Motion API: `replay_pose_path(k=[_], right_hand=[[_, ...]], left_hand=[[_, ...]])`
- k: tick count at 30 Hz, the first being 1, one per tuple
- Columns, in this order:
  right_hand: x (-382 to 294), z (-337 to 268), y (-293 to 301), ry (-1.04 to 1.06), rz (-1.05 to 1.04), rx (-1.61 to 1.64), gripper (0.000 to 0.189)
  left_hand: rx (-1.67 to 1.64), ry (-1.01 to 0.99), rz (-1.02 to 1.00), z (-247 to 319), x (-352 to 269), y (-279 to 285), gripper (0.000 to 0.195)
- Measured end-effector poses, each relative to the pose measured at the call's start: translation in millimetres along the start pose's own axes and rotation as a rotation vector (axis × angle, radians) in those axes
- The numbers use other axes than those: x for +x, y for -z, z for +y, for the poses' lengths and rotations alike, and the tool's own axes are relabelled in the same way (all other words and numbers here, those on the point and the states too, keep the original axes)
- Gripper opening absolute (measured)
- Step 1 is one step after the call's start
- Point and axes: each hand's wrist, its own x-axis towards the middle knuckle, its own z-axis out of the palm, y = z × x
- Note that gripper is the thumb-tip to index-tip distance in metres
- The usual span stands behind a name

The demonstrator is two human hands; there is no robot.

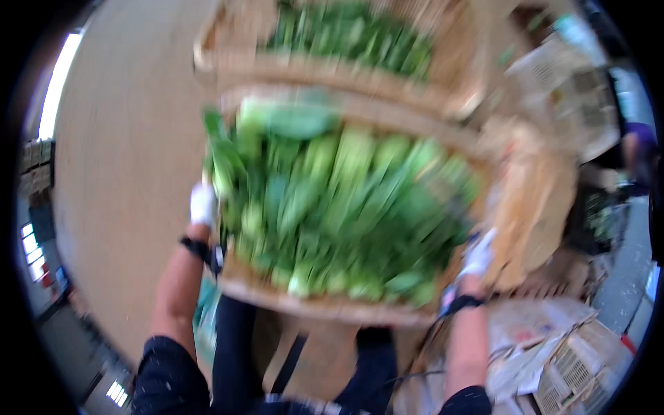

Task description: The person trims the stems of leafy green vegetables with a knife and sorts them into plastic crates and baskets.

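A shallow tan crate heaped with leafy green vegetables, which look like bok choy, spans the space in front of my legs. At its left side is my left hand in a white glove, gripping the edge. My right hand, gloved in white too, grips the opposite side. Pale stem ends face both the near and far rims, while darker leaves fill the middle. The fingers of both hands are blurred and partly hidden by the crate's sides.
Beyond lies a second tan crate with more greens. Crumpled brown paper or card lies to the right. Pale slatted plastic crates are at lower right, another pale crate at upper right. A person's purple sleeve shows at the right rim.
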Motion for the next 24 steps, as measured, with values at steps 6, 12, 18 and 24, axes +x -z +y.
replay_pose_path(k=[6,12,18,24], right_hand=[[34.3,9.6,131.6,-0.124,0.174,-0.158,0.086],[76.8,14.6,344.3,-0.196,0.194,-0.289,0.081],[160.8,28.1,467.3,-0.144,0.181,-0.228,0.071],[183.8,30.1,535.1,-0.226,0.016,-0.169,0.071]], left_hand=[[-0.515,0.000,-0.439,32.9,-106.3,23.0,0.053],[-0.036,0.336,-0.284,-148.4,-398.6,94.3,0.087],[0.749,0.515,-0.568,-226.0,-647.4,35.3,0.132],[-0.042,0.172,-0.161,-301.8,-670.2,48.1,0.111]])
